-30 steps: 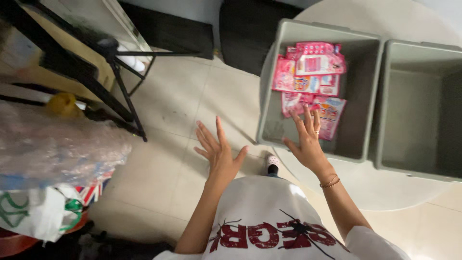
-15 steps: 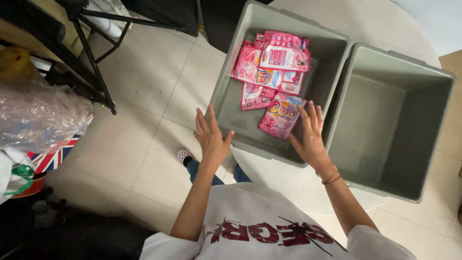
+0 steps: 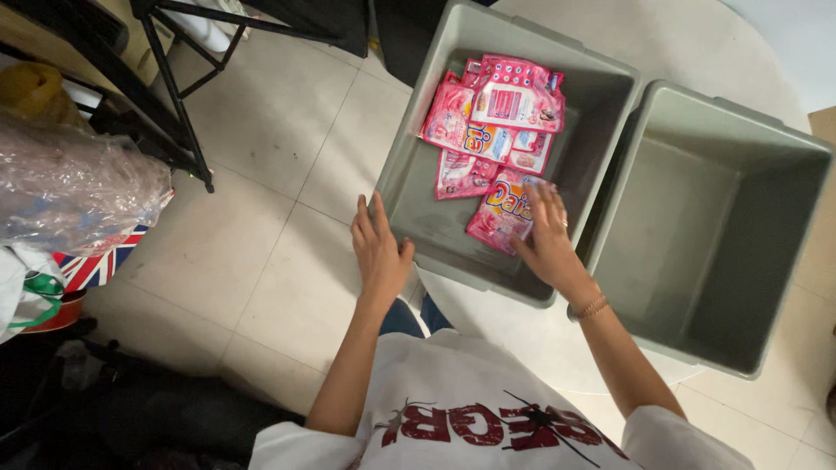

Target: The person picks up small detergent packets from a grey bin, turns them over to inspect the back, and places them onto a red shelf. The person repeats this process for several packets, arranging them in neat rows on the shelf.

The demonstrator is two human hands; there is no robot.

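Reaching my right hand (image 3: 547, 239) flat onto the nearest pink sachet (image 3: 501, 213) in the left grey bin (image 3: 409, 174) on the table (image 3: 540, 335), I am judging I should pinch 1 edge cleanly while my left hand (image 3: 379, 252), fingers released, is steadying the rim.

Both arms reach forward, elbows bent. Left hand (image 3: 380, 250) flat, fingers together and extended, thumb spread. Right hand (image 3: 547, 233) palm down, fingers spread, loose grip; bracelet on wrist.
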